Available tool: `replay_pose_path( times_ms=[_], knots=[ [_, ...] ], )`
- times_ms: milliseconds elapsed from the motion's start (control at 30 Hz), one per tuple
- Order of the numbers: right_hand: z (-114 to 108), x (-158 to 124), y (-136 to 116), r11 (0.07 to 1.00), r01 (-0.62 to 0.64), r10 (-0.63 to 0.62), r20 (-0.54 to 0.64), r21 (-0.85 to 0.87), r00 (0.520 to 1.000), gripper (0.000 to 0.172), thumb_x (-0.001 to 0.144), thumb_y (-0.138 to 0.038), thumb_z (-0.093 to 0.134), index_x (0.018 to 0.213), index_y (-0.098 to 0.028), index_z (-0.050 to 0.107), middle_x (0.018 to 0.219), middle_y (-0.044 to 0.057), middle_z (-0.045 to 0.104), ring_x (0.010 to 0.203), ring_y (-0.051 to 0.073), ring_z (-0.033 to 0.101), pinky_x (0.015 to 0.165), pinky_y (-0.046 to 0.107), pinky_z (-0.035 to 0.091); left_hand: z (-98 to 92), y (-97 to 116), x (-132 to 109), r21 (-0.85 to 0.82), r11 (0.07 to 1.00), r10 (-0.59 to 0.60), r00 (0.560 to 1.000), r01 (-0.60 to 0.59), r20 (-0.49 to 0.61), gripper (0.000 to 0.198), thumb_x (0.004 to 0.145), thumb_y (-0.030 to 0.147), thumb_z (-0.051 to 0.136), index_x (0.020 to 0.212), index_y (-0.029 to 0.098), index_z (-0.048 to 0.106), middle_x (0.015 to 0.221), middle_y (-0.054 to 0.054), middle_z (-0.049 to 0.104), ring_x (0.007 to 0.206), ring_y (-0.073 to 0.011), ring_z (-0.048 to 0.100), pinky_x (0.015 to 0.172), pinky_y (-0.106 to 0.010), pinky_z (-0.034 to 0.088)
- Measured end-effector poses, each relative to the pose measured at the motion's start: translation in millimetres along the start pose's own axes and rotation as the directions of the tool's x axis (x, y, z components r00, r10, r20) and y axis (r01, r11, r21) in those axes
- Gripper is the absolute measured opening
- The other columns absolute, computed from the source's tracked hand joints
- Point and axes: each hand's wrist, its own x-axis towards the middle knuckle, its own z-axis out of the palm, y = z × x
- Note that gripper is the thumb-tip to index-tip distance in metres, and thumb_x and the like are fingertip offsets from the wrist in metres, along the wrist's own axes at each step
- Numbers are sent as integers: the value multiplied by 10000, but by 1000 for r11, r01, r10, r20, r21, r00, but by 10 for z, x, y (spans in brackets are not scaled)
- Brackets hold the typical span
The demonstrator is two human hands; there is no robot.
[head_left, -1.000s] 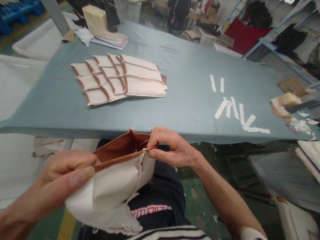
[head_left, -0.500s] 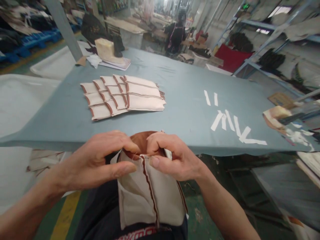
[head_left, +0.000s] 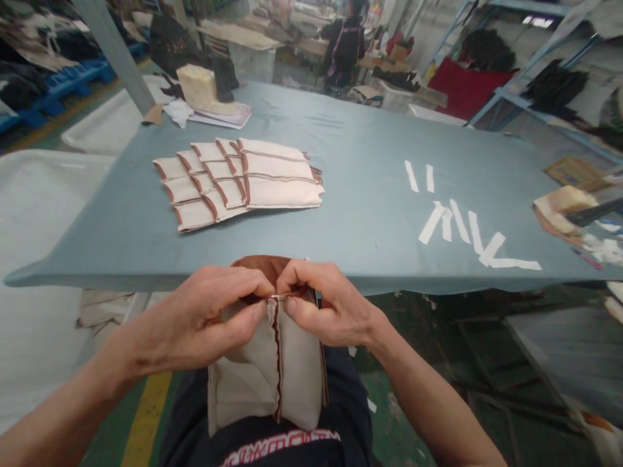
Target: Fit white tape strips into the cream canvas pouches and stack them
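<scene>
A cream fabric pouch [head_left: 248, 376] with brown lining and a dark brown seam down its middle rests on my lap, below the table's front edge. My left hand [head_left: 214, 311] pinches its top rim just left of the seam, thumb outside and fingers at the opening. From the other side, my right hand [head_left: 326, 301] grips the same rim right beside the seam. The two thumbs almost meet at the seam's top end. Fingers hide part of the brown inside.
Overlapping cream pieces with brown edges [head_left: 277, 168] lie on the blue-covered table [head_left: 360, 214]. Several white strips [head_left: 457, 220] are scattered to the right. A yellowish foam block [head_left: 197, 87] stands at the back left. A person [head_left: 343, 52] is in the background.
My left hand has moved in, its thumb now pressed to the rim beside the seam. The pouch's lower part has swung left, and the seam hangs straighter. The camera view has tilted slightly.
</scene>
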Motion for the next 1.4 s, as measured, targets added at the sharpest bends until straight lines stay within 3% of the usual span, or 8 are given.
replay_pose_path(
  times_ms=[67, 233, 600, 767, 900, 1100, 1267, 1400],
  knots=[
    [23, 8, 37, 998, 3, -4, 22, 57, 1000, 56, 874, -215, 615, 867, -248, 571, 760, -64, 564, 655, 129, 483, 683, 274, 445, 33, 8, -7, -31, 999, -28, 1000, 29, 6, 257, 1075, 105, 485, 915, 215, 653, 739, 69, 648, 618, -110, 594, 610, -219, 425],
    [83, 1, 121, 997, 7, -8, 14, 78, 1000, 211, 896, -356, 725, 857, -258, 542, 732, -82, 520, 630, 123, 439, 645, 269, 422, 99, 58, 51, -168, 983, -79, 997, 75, -13, 289, 1089, 164, 470, 819, 222, 556, 694, 75, 569, 569, -107, 525, 547, -198, 403],
    [114, -5, 64, 1000, -15, 15, -18, 12, 1000, 107, 871, -273, 627, 824, -259, 532, 701, -88, 494, 600, 110, 413, 631, 264, 399, 61, 100, 49, -163, 981, -106, 994, 110, 34, 302, 1070, 151, 485, 817, 201, 643, 697, 67, 626, 585, -104, 557, 575, -196, 423],
    [149, 36, 61, 1000, -26, 26, -25, -13, 999, 169, 874, -306, 620, 773, -272, 490, 657, -100, 440, 570, 98, 371, 591, 263, 349, 20, 105, 21, -146, 980, -125, 990, 133, 61, 358, 1104, 194, 475, 780, 197, 627, 665, 70, 581, 562, -94, 506, 543, -194, 390],
    [159, 44, 35, 999, -40, 40, 12, 8, 999, 225, 886, -335, 645, 755, -276, 472, 644, -102, 410, 585, 100, 380, 585, 262, 320, -18, 163, -9, -155, 978, -128, 989, 138, 74, 349, 1114, 185, 479, 836, 190, 691, 699, 50, 665, 587, -106, 556, 561, -202, 409],
    [170, 8, 1, 1000, -16, 14, 75, 26, 997, 265, 883, -299, 671, 767, -281, 433, 635, -112, 383, 600, 98, 378, 612, 257, 325, -44, 121, -39, -293, 939, -144, 980, 178, 134, 295, 1110, 303, 681, 841, 195, 734, 668, 58, 632, 571, -107, 545, 531, -192, 384],
    [122, -30, 27, 988, -98, 76, 180, 120, 981, 281, 987, -369, 767, 851, -246, 555, 681, -100, 496, 593, 89, 406, 577, 243, 331, -71, 55, -48, -370, 909, -135, 974, 194, 180, 307, 1116, 291, 638, 835, 194, 715, 678, 44, 614, 592, -121, 552, 544, -190, 409],
    [97, -36, 0, 999, 19, -14, 127, -35, 992, 209, 972, -322, 737, 848, -232, 595, 746, -60, 610, 654, 107, 504, 668, 258, 395, -82, 92, -74, -269, 946, -152, 979, 183, 133, 263, 1068, 229, 625, 835, 197, 742, 652, 46, 653, 555, -107, 574, 534, -186, 405]
  ],
)
